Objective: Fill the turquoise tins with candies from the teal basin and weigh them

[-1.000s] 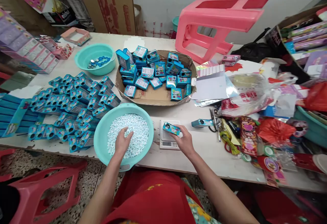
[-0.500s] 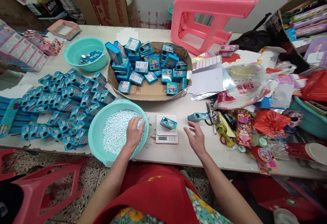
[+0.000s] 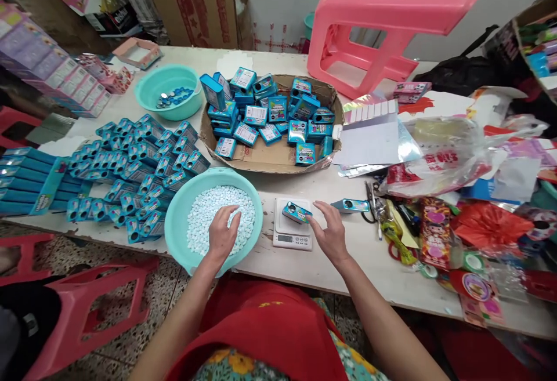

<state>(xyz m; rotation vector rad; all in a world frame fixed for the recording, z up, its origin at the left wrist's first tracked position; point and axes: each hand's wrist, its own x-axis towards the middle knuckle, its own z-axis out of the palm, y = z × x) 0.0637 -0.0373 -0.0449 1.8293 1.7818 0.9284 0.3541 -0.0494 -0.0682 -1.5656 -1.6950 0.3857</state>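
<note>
My left hand (image 3: 223,233) is over a turquoise basin (image 3: 170,218) of small white candies (image 3: 204,213). Its thumb and fingers are apart, and I see nothing held in them. On a white digital scale (image 3: 292,242) lies a small blue candy box (image 3: 296,212) with a round dark hole in one face. My right hand (image 3: 331,233) is open just right of the scale, its thumb close to the box's right end; whether they touch I cannot tell. Another blue box (image 3: 353,205) lies on the table behind my right hand.
A cut-down carton (image 3: 261,158) holds many blue boxes behind the scale. More boxes with holes (image 3: 148,149) stand in rows at left. A second basin (image 3: 143,102) contains blue and silvery pieces. Scissors (image 3: 371,201), plastic bags (image 3: 444,152) and a pink stool (image 3: 322,39) occupy the right side.
The view has swung left, so the table's things appear farther right. My right hand has come left to the scale's edge, nearer the box on it. My left hand stays over the candies.
</note>
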